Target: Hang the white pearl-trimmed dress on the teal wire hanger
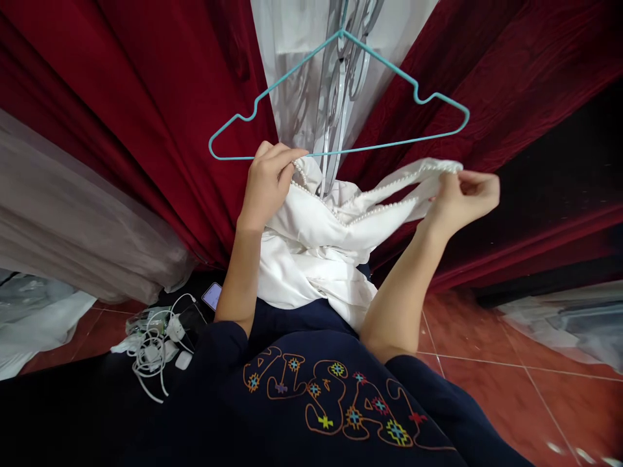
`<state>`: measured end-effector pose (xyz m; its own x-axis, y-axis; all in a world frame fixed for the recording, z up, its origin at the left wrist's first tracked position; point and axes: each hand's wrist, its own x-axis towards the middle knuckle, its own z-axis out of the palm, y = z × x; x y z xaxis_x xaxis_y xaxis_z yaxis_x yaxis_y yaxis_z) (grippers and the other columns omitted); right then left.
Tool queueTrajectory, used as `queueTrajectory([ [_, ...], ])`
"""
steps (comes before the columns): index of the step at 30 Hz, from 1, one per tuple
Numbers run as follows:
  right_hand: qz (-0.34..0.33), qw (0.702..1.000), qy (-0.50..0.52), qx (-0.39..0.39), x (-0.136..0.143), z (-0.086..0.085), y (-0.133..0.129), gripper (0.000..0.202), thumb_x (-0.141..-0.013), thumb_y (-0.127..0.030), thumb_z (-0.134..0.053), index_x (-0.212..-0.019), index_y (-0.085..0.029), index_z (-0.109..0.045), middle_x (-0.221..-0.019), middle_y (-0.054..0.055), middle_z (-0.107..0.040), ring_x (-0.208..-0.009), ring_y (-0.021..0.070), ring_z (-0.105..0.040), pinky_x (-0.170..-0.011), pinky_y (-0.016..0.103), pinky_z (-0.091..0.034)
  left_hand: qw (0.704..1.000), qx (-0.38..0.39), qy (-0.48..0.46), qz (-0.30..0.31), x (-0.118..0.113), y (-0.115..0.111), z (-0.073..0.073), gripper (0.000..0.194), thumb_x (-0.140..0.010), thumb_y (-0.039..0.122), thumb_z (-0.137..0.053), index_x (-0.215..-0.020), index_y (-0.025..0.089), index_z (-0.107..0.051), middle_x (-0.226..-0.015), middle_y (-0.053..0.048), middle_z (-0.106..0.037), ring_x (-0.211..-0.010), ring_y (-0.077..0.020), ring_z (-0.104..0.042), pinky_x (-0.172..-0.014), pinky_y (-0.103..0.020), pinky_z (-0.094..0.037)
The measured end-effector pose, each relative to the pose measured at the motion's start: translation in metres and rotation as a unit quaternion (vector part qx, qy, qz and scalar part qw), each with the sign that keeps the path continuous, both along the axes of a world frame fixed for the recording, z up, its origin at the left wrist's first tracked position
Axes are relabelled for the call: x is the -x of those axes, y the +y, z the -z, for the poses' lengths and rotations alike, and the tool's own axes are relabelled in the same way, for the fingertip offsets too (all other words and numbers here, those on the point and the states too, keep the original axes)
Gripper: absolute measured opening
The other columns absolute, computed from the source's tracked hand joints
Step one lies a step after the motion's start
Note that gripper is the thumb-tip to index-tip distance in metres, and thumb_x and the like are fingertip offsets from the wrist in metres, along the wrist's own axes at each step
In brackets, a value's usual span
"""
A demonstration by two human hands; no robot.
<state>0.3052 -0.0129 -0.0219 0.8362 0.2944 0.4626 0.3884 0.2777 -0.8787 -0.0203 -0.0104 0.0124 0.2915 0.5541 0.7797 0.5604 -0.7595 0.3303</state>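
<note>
A white dress [321, 227] with pearl-like beads along its neckline lies bunched over my lap. My left hand [272, 175] pinches its left shoulder part, close to the bottom bar of a light-blue hanger [384, 146]. Whether that hand also touches the bar I cannot tell. My right hand [462, 191] is closed on the other beaded shoulder edge and stretches it out to the right. The hanger hangs upright in front of me, above the dress, and its bar passes just over the cloth.
Dark red curtains [160, 123] hang on both sides, with a silver scrolled metal stand [335, 97] between them. Left of me, tangled white cables [153, 353] and a phone [211, 296] lie on a black surface. Red floor tiles [487, 344] show at right.
</note>
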Motion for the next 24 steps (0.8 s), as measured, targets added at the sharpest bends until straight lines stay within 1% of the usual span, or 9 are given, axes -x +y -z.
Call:
queueTrajectory([
  [2, -0.019, 1.0, 0.0, -0.015, 0.012, 0.006, -0.018, 0.026, -0.072, 0.006, -0.059, -0.073, -0.019, -0.051, -0.07, -0.006, -0.052, -0.064, 0.0092, -0.05, -0.066, 0.024, -0.041, 1.0, 0.007, 0.001, 0.015, -0.006, -0.001, 0.003, 0.041, -0.106, 0.002, -0.051, -0.126, 0.026, -0.078, -0.114, -0.004, -0.074, -0.116, -0.0262, -0.064, -0.112, -0.05, -0.054],
  [5, -0.109, 0.991, -0.052, -0.062, 0.031, -0.007, -0.034, 0.016, -0.071, -0.005, -0.071, -0.077, -0.018, -0.066, -0.078, 0.001, -0.068, -0.068, 0.0126, -0.058, -0.065, 0.027, -0.044, 1.0, 0.007, -0.007, 0.024, -0.014, -0.002, 0.006, 0.043, -0.107, 0.003, -0.05, -0.126, 0.028, -0.079, -0.116, -0.004, -0.075, -0.115, -0.026, -0.065, -0.111, -0.049, -0.055],
  [7, -0.206, 0.969, -0.111, -0.081, 0.044, -0.022, -0.035, 0.019, -0.071, -0.011, -0.077, -0.088, -0.02, -0.075, -0.086, 0.004, -0.073, -0.073, 0.0151, -0.062, -0.065, 0.029, -0.046, 1.0, 0.007, -0.009, 0.015, -0.015, -0.002, 0.005, 0.043, -0.107, 0.005, -0.051, -0.125, 0.03, -0.08, -0.115, -0.003, -0.076, -0.115, -0.0262, -0.066, -0.108, -0.049, -0.057],
  [9, -0.302, 0.94, -0.151, -0.055, 0.057, -0.034, -0.031, 0.031, -0.075, -0.018, -0.08, -0.106, -0.022, -0.08, -0.088, 0.004, -0.075, -0.073, 0.016, -0.064, -0.066, 0.031, -0.048, 1.0, 0.008, -0.006, 0.011, -0.013, -0.003, 0.003, 0.043, -0.107, 0.006, -0.051, -0.125, 0.031, -0.081, -0.115, -0.002, -0.077, -0.113, -0.0267, -0.067, -0.106, -0.049, -0.058],
  [11, -0.353, 0.921, -0.164, -0.019, 0.069, -0.037, -0.022, 0.029, -0.083, -0.026, -0.078, -0.112, -0.025, -0.079, -0.085, 0.002, -0.075, -0.07, 0.0158, -0.063, -0.067, 0.032, -0.049, 1.0, 0.008, -0.002, 0.011, -0.011, -0.002, 0.0, 0.043, -0.106, 0.007, -0.051, -0.126, 0.03, -0.081, -0.115, -0.003, -0.077, -0.112, -0.027, -0.067, -0.104, -0.049, -0.059],
  [15, -0.346, 0.921, -0.178, -0.013, 0.082, -0.027, -0.005, 0.015, -0.093, -0.039, -0.073, -0.099, -0.026, -0.076, -0.085, 0.002, -0.072, -0.074, 0.0171, -0.064, -0.068, 0.033, -0.051, 1.0, -0.022, -0.004, 0.0, -0.012, -0.002, 0.006, 0.043, -0.107, 0.008, -0.051, -0.127, 0.032, -0.08, -0.12, -0.004, -0.075, -0.117, -0.0268, -0.065, -0.107, -0.049, -0.057],
  [19, -0.328, 0.922, -0.204, -0.019, 0.083, -0.018, 0.003, 0.026, -0.096, -0.05, -0.071, -0.094, -0.024, -0.072, -0.077, 0.0, -0.065, -0.068, 0.015, -0.059, -0.066, 0.031, -0.047, 0.98, -0.135, -0.129, -0.073, -0.017, -0.008, 0.039, 0.036, -0.109, 0.017, -0.051, -0.123, 0.03, -0.082, -0.127, -0.009, -0.064, -0.127, -0.0294, -0.061, -0.109, -0.049, -0.053],
  [22, -0.33, 0.917, -0.223, -0.019, 0.08, -0.02, -0.001, 0.029, -0.097, -0.052, -0.071, -0.093, -0.023, -0.072, -0.073, -0.001, -0.062, -0.063, 0.0129, -0.055, -0.064, 0.029, -0.042, 0.933, -0.164, -0.278, -0.158, -0.006, -0.013, 0.066, 0.03, -0.106, 0.021, -0.057, -0.117, 0.025, -0.085, -0.103, -0.008, -0.059, -0.106, -0.0257, -0.065, -0.094, -0.042, -0.056],
  [24, -0.323, 0.917, -0.232, -0.016, 0.078, -0.025, -0.007, 0.025, -0.097, -0.049, -0.071, -0.093, -0.024, -0.073, -0.072, -0.002, -0.062, -0.063, 0.0129, -0.055, -0.064, 0.029, -0.041, 0.921, -0.1, -0.309, -0.213, 0.012, -0.012, 0.073, 0.028, -0.102, 0.019, -0.06, -0.109, 0.023, -0.086, -0.088, -0.004, -0.058, -0.084, -0.0194, -0.063, -0.077, -0.033, -0.055],
])
